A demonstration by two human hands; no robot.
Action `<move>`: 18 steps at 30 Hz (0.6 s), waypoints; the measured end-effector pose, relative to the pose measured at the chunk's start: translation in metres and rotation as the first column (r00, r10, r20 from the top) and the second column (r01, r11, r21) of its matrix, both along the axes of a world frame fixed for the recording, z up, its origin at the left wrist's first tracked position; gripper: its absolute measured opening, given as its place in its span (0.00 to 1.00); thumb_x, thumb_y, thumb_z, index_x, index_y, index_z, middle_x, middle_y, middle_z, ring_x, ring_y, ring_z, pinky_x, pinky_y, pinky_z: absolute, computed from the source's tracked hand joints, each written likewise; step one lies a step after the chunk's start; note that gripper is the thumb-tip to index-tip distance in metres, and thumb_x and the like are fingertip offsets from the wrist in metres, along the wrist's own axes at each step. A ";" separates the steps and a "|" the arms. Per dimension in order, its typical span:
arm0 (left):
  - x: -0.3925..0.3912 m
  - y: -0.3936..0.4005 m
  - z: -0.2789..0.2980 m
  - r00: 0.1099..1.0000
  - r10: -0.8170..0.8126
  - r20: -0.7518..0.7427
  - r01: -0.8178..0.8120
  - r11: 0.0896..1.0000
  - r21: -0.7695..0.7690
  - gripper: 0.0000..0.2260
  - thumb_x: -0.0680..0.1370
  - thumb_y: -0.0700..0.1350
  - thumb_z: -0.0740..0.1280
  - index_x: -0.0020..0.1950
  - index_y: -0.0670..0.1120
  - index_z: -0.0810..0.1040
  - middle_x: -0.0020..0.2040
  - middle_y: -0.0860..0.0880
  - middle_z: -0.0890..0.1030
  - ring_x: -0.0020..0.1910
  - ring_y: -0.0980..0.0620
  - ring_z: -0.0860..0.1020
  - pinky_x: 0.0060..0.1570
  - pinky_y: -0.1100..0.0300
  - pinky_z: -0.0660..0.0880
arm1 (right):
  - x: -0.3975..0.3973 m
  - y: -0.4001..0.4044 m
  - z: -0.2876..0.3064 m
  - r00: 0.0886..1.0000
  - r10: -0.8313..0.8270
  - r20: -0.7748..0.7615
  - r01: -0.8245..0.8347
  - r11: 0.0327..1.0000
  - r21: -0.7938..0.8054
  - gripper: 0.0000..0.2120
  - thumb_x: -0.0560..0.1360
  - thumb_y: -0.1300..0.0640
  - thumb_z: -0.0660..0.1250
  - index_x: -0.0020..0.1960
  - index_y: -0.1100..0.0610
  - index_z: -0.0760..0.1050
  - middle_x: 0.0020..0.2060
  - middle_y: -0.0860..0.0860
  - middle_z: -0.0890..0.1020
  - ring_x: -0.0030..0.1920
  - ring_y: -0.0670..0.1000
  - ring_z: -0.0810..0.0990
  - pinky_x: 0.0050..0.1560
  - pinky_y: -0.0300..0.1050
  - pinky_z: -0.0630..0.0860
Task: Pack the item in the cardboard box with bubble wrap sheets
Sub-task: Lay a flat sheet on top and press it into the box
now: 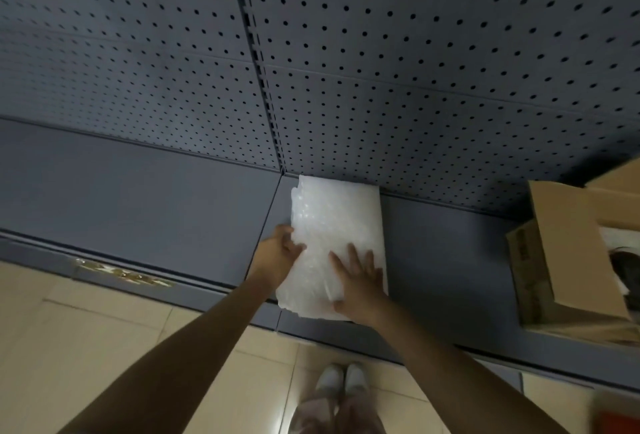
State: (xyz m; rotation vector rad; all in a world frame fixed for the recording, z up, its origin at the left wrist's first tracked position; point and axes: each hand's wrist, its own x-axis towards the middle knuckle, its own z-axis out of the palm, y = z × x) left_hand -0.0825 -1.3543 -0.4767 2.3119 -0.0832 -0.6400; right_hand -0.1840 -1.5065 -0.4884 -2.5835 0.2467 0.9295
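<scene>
While both arms reach forward from the head view, the stack of bubble wrap sheets [337,239] lies flat on the grey shelf [138,205], its far end against the pegboard back [381,53], long axis running away from the person. Left hand [280,253] grips the stack's left edge near the front, fingers curled over the top sheet. Right hand [358,281] lies flat on top at the near right, fingers spread and straight, pressing down, gripping nothing. Cardboard box [568,253] sits well apart at the right end of the same shelf, flaps up, something dark inside but too cut off to name. Right hand is nearer the box. Likely step: peeling one sheet off.
</scene>
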 end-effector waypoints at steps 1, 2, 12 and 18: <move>-0.001 -0.001 -0.002 1.000 -0.018 0.021 0.017 0.999 0.044 0.16 0.77 0.46 0.66 0.63 0.45 0.68 0.46 0.46 0.78 0.44 0.47 0.77 0.43 0.57 0.72 | -0.002 0.000 -0.002 1.000 0.019 0.019 -0.019 1.000 -0.018 0.41 0.77 0.51 0.63 0.77 0.43 0.35 0.75 0.52 0.30 0.73 0.64 0.28 0.74 0.64 0.36; -0.005 -0.002 -0.001 0.999 -0.026 0.032 0.024 0.997 0.077 0.17 0.77 0.45 0.67 0.64 0.45 0.67 0.45 0.46 0.78 0.43 0.47 0.76 0.42 0.58 0.71 | -0.004 -0.002 -0.002 0.999 0.035 0.035 -0.034 0.999 -0.029 0.41 0.77 0.54 0.62 0.77 0.43 0.36 0.75 0.52 0.30 0.73 0.64 0.28 0.74 0.64 0.35; -0.081 -0.030 -0.019 0.911 0.285 -0.299 -0.306 0.952 -0.023 0.06 0.75 0.40 0.67 0.49 0.38 0.77 0.43 0.43 0.80 0.39 0.49 0.79 0.33 0.64 0.74 | 0.002 -0.039 0.026 0.997 0.024 0.067 -0.014 0.990 -0.143 0.34 0.78 0.66 0.52 0.76 0.38 0.49 0.76 0.48 0.32 0.74 0.62 0.30 0.73 0.58 0.33; -0.110 -0.087 -0.006 0.528 0.280 -0.802 -0.710 0.663 -0.236 0.07 0.77 0.30 0.61 0.41 0.37 0.75 0.39 0.40 0.78 0.37 0.43 0.78 0.30 0.57 0.81 | -0.004 -0.054 0.012 0.938 -0.303 0.169 0.326 0.937 -0.124 0.26 0.81 0.56 0.51 0.77 0.42 0.50 0.77 0.55 0.35 0.76 0.63 0.39 0.77 0.58 0.43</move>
